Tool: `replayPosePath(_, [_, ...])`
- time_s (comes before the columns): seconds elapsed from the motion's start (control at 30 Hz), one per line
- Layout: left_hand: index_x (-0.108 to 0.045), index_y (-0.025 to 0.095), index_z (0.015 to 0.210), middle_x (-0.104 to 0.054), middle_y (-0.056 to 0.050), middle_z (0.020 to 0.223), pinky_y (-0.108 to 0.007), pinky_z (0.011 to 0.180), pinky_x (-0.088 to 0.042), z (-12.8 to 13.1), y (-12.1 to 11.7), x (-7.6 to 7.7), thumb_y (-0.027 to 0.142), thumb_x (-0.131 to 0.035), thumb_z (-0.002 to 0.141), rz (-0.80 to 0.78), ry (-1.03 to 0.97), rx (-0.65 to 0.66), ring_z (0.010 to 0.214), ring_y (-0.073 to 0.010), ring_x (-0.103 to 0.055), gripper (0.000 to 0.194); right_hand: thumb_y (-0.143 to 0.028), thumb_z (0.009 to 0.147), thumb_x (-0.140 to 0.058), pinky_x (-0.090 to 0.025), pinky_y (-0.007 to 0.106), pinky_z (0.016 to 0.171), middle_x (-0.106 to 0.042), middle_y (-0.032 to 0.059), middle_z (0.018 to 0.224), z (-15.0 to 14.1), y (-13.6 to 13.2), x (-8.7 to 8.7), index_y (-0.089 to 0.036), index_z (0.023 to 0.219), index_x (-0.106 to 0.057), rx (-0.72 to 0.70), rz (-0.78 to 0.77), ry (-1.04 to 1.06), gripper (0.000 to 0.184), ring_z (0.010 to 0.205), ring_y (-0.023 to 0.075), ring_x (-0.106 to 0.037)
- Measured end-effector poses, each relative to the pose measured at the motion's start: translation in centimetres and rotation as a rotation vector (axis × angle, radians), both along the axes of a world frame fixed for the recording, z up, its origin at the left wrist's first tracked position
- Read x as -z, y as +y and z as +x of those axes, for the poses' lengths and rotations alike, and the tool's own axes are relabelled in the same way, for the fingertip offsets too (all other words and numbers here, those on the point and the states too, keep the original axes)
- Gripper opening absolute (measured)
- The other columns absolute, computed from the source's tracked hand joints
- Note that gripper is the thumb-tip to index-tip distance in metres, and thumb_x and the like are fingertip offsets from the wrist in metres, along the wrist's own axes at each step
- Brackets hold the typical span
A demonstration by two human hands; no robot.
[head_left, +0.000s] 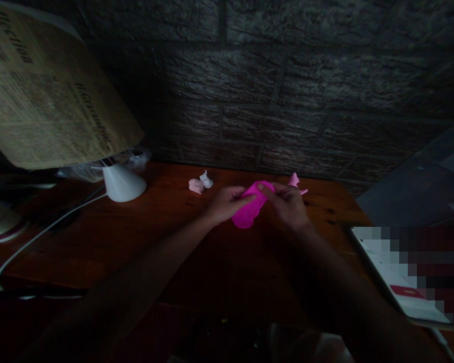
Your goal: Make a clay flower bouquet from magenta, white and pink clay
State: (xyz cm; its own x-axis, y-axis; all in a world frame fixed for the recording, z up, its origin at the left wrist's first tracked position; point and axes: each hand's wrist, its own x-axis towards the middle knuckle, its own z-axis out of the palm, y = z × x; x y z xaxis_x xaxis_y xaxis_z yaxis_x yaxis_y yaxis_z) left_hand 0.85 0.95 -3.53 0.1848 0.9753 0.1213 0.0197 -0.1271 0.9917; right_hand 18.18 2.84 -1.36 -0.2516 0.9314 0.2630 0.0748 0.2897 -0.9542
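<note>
Both my hands meet over the middle of a dark wooden table [144,242]. Between them is a bright pink soft piece [249,207], like crepe paper or cloth, rounded at its lower end. My left hand [227,201] pinches its left side with thumb and fingers closed. My right hand [287,201] grips its upper right edge, thumb on top. Just behind my right hand lies a small pale pink scrap [295,181] on the table.
Two small crumpled pale pink and white bits [200,183] lie near the brick wall. A white lamp base [123,182] with a newspaper-print shade [49,96] stands at left, its white cord [34,237] trailing forward. A white booklet [404,282] lies at right.
</note>
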Motion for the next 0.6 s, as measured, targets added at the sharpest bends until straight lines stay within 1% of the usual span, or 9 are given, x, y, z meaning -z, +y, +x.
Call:
replayPosePath(0.1, [-0.074, 0.016, 0.085, -0.074, -0.005, 0.079, -0.026, 0.062, -0.045, -0.09, -0.15, -0.18, 0.035, -0.070, 0.083, -0.003, 0.001, -0.023, 0.065, -0.0137, -0.062, 0.019, -0.060, 0.073, -0.078, -0.053, 0.033, 0.074, -0.077, 0.0027, 0.082, -0.28, -0.18, -0.03, -0.024, 0.085, -0.079, -0.019, -0.017, 0.031, 0.037, 0.076, 0.0186, -0.067])
replayPosePath(0.2, [-0.075, 0.017, 0.087, -0.074, -0.003, 0.078, -0.026, 0.063, -0.045, -0.09, -0.33, -0.44, 0.036, -0.072, 0.082, -0.031, -0.045, -0.052, 0.064, -0.0125, -0.060, 0.020, -0.058, 0.073, -0.079, -0.052, 0.033, 0.072, -0.077, 0.0024, 0.084, -0.38, -0.14, 0.03, -0.025, 0.090, -0.079, -0.042, -0.035, 0.087, 0.037, 0.075, 0.0177, -0.066])
replayPosePath(0.3, [-0.075, 0.016, 0.086, -0.074, -0.004, 0.078, -0.026, 0.062, -0.044, -0.02, -0.42, -0.50, 0.036, -0.074, 0.080, -0.079, -0.071, -0.027, 0.063, -0.0120, -0.060, 0.021, -0.057, 0.074, -0.079, -0.052, 0.032, 0.069, -0.076, 0.0019, 0.077, -0.22, -0.02, 0.10, -0.024, 0.084, -0.078, -0.015, -0.021, 0.102, 0.035, 0.069, 0.0159, -0.064])
replayPosePath(0.4, [-0.076, 0.015, 0.085, -0.074, -0.005, 0.078, -0.026, 0.062, -0.044, 0.05, -0.36, -0.26, 0.036, -0.075, 0.080, -0.096, -0.092, 0.022, 0.063, -0.0119, -0.061, 0.022, -0.057, 0.072, -0.081, -0.052, 0.032, 0.069, -0.076, 0.0021, 0.075, -0.08, 0.08, 0.16, -0.023, 0.080, -0.078, -0.001, -0.023, 0.116, 0.035, 0.068, 0.0158, -0.064])
replayPosePath(0.47, [-0.076, 0.015, 0.086, -0.075, -0.006, 0.080, -0.027, 0.063, -0.045, 0.09, -0.29, -0.05, 0.035, -0.077, 0.078, -0.112, -0.114, 0.058, 0.064, -0.0124, -0.062, 0.021, -0.056, 0.072, -0.081, -0.053, 0.032, 0.071, -0.077, 0.0025, 0.078, -0.13, 0.09, 0.16, -0.023, 0.082, -0.078, -0.006, -0.051, 0.144, 0.035, 0.071, 0.0161, -0.065])
replayPosePath(0.53, [-0.077, 0.015, 0.089, -0.076, -0.007, 0.083, -0.027, 0.065, -0.047, 0.11, -0.21, 0.08, 0.033, -0.079, 0.076, -0.126, -0.127, 0.078, 0.067, -0.0133, -0.064, 0.022, -0.055, 0.070, -0.083, -0.054, 0.033, 0.075, -0.078, 0.0029, 0.085, -0.26, 0.03, 0.08, -0.024, 0.090, -0.079, -0.011, -0.086, 0.171, 0.037, 0.077, 0.0172, -0.068])
replayPosePath(0.6, [-0.078, 0.015, 0.092, -0.077, -0.007, 0.087, -0.028, 0.068, -0.050, 0.08, -0.10, 0.08, 0.032, -0.080, 0.075, -0.122, -0.153, 0.057, 0.070, -0.0143, -0.066, 0.025, -0.054, 0.068, -0.084, -0.056, 0.034, 0.081, -0.079, 0.0037, 0.093, -0.40, -0.07, -0.04, -0.024, 0.097, -0.078, -0.044, -0.118, 0.180, 0.042, 0.085, 0.0190, -0.070])
